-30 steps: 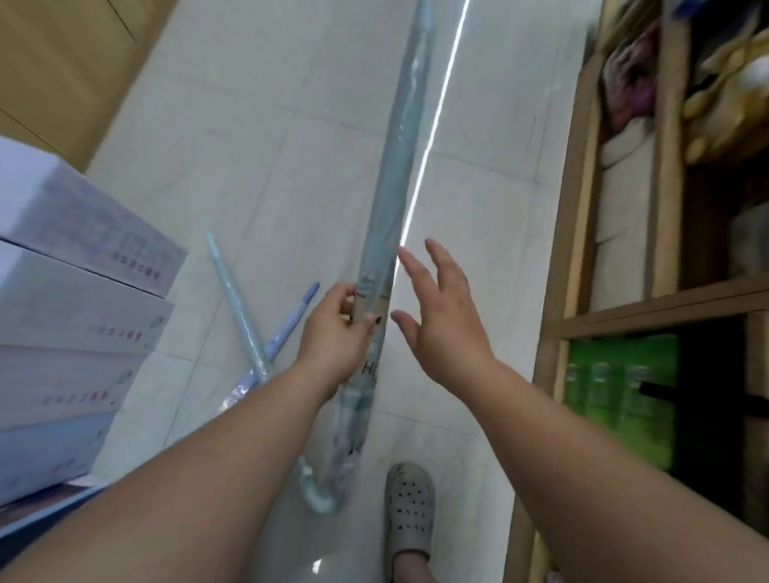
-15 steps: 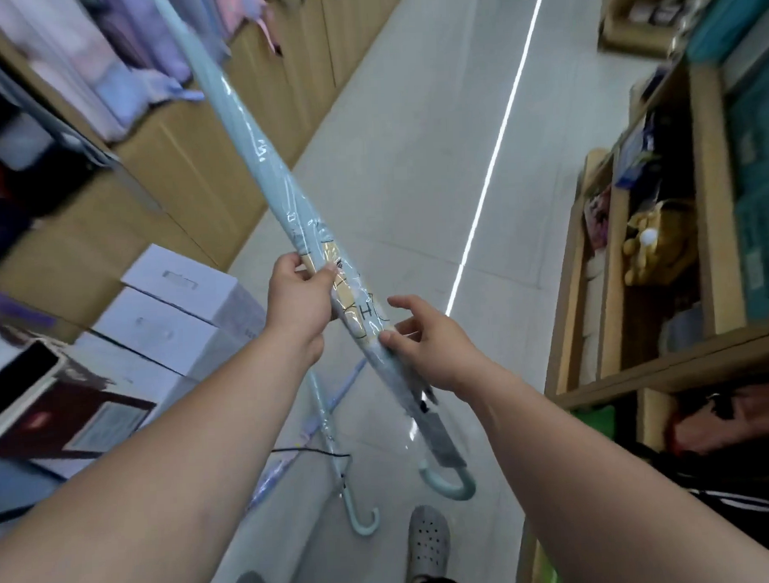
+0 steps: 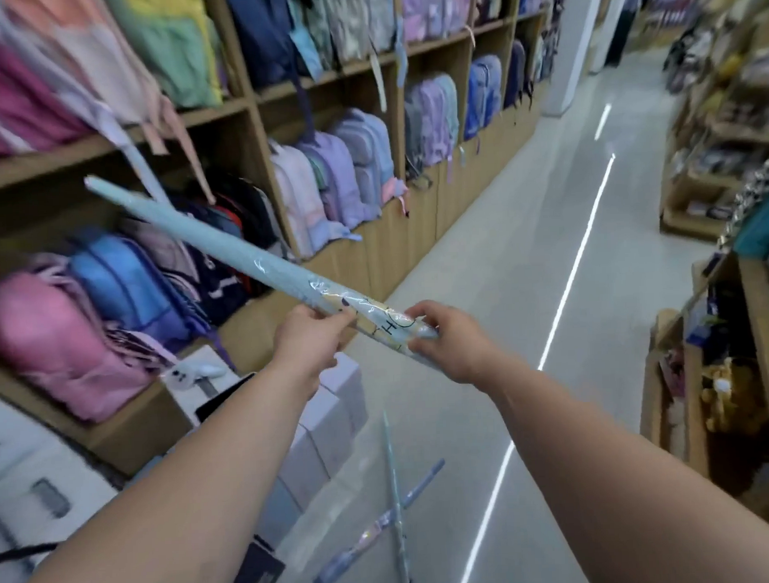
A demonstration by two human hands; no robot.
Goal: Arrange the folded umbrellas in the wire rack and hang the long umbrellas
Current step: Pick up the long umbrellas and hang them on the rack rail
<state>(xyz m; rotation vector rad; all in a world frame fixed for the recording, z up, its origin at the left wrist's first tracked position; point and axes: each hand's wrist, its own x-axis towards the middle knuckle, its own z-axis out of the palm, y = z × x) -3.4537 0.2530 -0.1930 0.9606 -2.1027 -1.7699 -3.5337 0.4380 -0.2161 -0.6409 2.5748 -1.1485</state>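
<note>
Fingers [image 3: 419, 312] of left hand [image 3: 308, 343] and right hand [image 3: 453, 342] clasped around the long umbrella [image 3: 224, 249]

Bright, even light fills a shop aisle, leaving only faint, soft shadows. A thin white streak of reflected light [image 3: 567, 280] runs down the glossy floor [image 3: 482, 266]. Motion blur smears the backpacks [image 3: 40, 342] at left and the right-hand shelves [image 3: 716, 118], and the wide lens bows the edges. Small glints flare on the plastic-wrapped long umbrella [image 3: 224, 244]; the left hand [image 3: 308, 337] and right hand [image 3: 452, 341] holding it are sharpest.
</note>
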